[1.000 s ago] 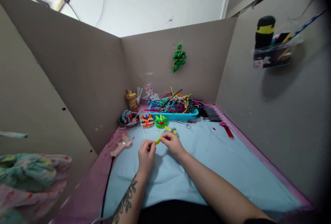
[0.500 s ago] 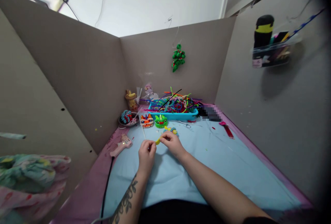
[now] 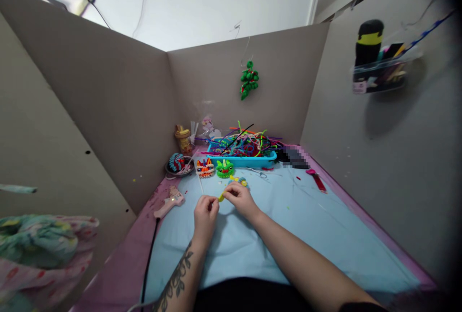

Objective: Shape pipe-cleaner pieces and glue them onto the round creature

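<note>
A short yellow pipe cleaner is pinched between my two hands above the blue cloth. My left hand grips its lower left end, fingers closed. My right hand holds the upper end between thumb and forefinger. Just behind my right hand lies a blue and yellow fuzzy piece, partly hidden by it. Farther back sit an orange and white animal head and a green animal head, both made of fuzzy stems.
A pink glue gun with a black cord lies at the left. Behind stand a dark bowl and a blue tray heaped with colourful pipe cleaners. Scissors lie before the tray. Grey panels enclose the table.
The yellow pipe cleaner looks slightly more upright and less of it shows between my fingers. My left hand has shifted a little to the right; my right hand stays nearly in place.
</note>
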Motion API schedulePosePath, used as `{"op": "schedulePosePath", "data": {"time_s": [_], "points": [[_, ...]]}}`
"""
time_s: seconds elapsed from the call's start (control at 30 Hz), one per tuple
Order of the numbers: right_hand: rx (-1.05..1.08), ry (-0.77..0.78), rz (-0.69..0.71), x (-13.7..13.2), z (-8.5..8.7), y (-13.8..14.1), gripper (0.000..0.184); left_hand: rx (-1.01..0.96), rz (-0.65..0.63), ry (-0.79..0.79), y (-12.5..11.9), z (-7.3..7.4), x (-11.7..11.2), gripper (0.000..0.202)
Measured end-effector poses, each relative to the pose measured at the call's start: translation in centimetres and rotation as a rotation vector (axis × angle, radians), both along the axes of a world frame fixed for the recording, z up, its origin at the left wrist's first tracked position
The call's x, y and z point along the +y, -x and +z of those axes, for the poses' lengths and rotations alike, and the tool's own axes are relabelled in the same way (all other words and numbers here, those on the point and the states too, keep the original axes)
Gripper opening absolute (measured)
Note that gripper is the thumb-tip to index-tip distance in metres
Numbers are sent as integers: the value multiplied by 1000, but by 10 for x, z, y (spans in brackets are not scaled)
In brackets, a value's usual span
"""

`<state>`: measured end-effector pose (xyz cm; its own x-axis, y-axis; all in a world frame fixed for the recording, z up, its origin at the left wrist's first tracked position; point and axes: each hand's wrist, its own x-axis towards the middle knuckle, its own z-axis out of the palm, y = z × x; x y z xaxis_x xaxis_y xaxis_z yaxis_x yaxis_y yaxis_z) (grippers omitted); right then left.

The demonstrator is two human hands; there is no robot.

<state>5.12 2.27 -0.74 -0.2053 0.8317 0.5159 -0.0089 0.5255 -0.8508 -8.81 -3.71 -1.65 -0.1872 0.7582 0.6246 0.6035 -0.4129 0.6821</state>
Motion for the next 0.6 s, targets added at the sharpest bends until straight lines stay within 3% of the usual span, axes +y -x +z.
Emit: {"op": "schedulePosePath", "data": {"time_s": [0.37, 0.6], "points": [[119, 170, -1, 11, -13, 2, 17, -38, 27, -10, 1, -2, 3, 17], [166, 262, 12, 6, -11, 6, 25, -7, -9, 21, 0, -5, 5, 15]]}}
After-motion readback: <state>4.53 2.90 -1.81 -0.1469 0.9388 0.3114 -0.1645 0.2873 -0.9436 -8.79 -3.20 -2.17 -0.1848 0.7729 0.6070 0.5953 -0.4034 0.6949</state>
